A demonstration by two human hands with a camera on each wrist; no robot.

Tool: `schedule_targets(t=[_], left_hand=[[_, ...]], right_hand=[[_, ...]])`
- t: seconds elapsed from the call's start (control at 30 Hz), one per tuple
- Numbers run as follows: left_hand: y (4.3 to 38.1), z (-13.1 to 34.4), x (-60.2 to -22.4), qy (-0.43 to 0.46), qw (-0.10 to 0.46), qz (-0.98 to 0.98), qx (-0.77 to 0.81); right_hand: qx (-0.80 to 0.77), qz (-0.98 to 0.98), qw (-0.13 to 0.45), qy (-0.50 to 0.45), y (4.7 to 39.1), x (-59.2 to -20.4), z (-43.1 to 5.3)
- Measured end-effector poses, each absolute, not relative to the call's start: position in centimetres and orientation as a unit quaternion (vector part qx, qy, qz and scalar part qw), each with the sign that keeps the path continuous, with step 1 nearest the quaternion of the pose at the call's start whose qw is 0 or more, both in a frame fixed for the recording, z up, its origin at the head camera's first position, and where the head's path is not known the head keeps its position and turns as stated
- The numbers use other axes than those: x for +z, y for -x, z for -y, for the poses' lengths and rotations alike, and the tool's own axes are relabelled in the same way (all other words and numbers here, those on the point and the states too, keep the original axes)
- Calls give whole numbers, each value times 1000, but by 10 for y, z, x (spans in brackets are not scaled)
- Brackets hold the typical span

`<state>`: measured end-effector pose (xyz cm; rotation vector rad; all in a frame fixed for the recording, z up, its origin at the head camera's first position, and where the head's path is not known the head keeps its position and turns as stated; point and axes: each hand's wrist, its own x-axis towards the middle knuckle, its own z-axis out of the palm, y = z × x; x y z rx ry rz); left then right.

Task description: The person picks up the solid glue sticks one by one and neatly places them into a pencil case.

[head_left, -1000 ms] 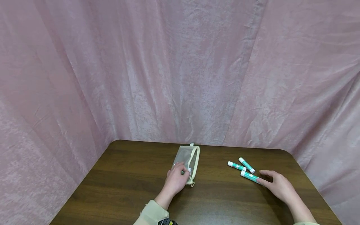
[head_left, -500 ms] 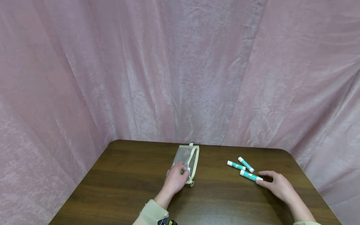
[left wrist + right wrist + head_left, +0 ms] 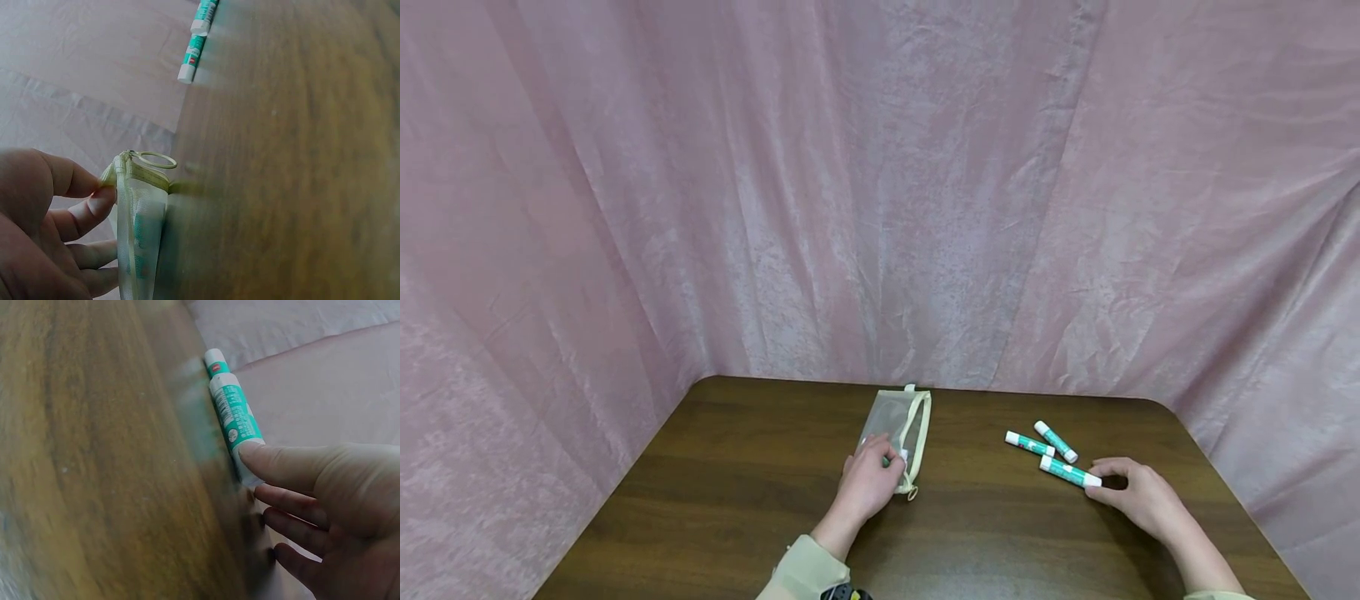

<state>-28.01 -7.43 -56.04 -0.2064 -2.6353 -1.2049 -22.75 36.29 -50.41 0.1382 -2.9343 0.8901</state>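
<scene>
My left hand (image 3: 871,477) pinches the cream zipper edge of a see-through mesh pencil pouch (image 3: 887,410) between thumb and index finger. The pouch lies on the table with its zipper side gaping; teal marks show through the mesh (image 3: 142,240) in the left wrist view. At the right, my right hand (image 3: 1138,496) has thumb and index finger around the white end of the nearest glue stick (image 3: 1067,472). In the right wrist view the thumb lies over that end of the glue stick (image 3: 234,412). Two more teal-and-white glue sticks, one left (image 3: 1028,443) and one behind (image 3: 1055,441), lie close by.
A brown wooden table (image 3: 737,475) carries everything. Pink curtains (image 3: 880,192) hang behind its back edge and along both sides. A ring zipper pull (image 3: 156,160) sticks out at the pouch's near end.
The right thumb has slid back toward the nearest glue stick's end, so its white end shows, and the index finger sits closer to it. The left hand and pouch stay put.
</scene>
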Motion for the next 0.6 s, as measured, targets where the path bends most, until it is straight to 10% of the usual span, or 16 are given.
schedule_targets(t=[0.6], left_hand=[[281,75,-561,68,115,900,-416]], right_hand=[[269,963,-5,-18,227,-499,-366]])
